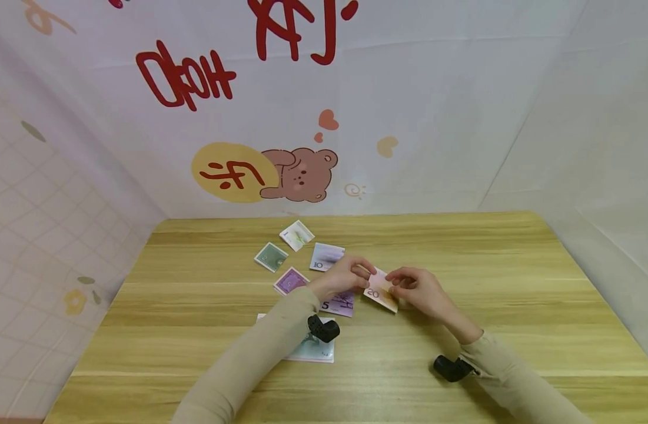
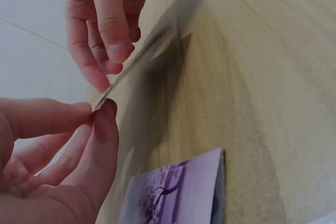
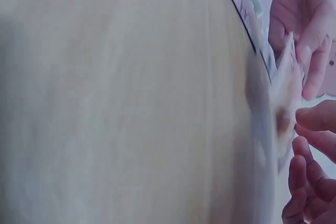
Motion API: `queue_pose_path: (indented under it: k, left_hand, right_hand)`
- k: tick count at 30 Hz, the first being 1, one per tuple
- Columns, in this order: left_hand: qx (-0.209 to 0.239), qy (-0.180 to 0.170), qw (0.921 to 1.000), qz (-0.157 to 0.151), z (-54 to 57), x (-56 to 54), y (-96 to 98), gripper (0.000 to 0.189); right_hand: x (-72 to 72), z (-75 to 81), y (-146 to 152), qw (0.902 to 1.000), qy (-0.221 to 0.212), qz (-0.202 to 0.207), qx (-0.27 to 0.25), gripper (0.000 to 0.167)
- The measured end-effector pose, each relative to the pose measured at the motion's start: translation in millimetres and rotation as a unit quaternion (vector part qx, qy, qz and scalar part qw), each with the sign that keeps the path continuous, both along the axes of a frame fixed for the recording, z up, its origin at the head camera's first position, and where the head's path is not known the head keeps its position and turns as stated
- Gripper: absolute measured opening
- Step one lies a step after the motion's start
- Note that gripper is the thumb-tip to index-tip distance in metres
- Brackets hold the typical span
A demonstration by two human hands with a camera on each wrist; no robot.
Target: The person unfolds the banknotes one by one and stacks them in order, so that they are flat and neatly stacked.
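Observation:
A banknote marked 20 (image 1: 381, 292), pinkish with an orange-brown patch, is held tilted up off the table between the two hands. My left hand (image 1: 346, 274) pinches its left edge between thumb and fingers, shown close in the left wrist view. My right hand (image 1: 420, 290) has thumb and fingertips on the note's upper right edge, pinching it. In the left wrist view the note appears nearly edge-on. Under the left hand lies a purple note marked 5 (image 1: 341, 306), partly covered by that hand. Just behind is a bluish-violet note marked 10 (image 1: 324, 255).
Further notes lie left on the wooden table (image 1: 514, 271): a green 2 (image 1: 271, 257), a pale 1 (image 1: 297, 235) and a magenta 5 (image 1: 290, 281). A larger teal note (image 1: 315, 350) sits partly under the left forearm. A printed cloth wall (image 1: 424, 106) rises behind.

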State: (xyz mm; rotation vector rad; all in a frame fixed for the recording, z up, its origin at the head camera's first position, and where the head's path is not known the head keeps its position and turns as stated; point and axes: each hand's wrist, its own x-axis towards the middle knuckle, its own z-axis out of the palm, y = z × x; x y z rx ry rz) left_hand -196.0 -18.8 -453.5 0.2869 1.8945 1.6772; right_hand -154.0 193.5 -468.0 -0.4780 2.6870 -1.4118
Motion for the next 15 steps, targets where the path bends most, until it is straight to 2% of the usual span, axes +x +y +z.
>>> queue_pose_path:
  k: [5, 10, 15]
  left_hand:
    - [0.022, -0.002, 0.9997, 0.009, 0.9, 5.6, -3.5, 0.031]
    - [0.037, -0.017, 0.9988, 0.029, -1.8, 11.4, -10.6, 0.032]
    - [0.053, -0.017, 0.9971, 0.052, -3.9, 15.1, -17.4, 0.033]
  right_hand:
    - [3.6, 4.6, -9.7, 0.9996, 0.023, 0.012, -0.011, 0.015]
    - [6.3, 8.9, -18.1, 0.9993, 0.014, 0.017, -0.029, 0.013]
    - [8.2, 12.3, -27.0, 0.9988, 0.010, 0.015, -0.045, 0.011]
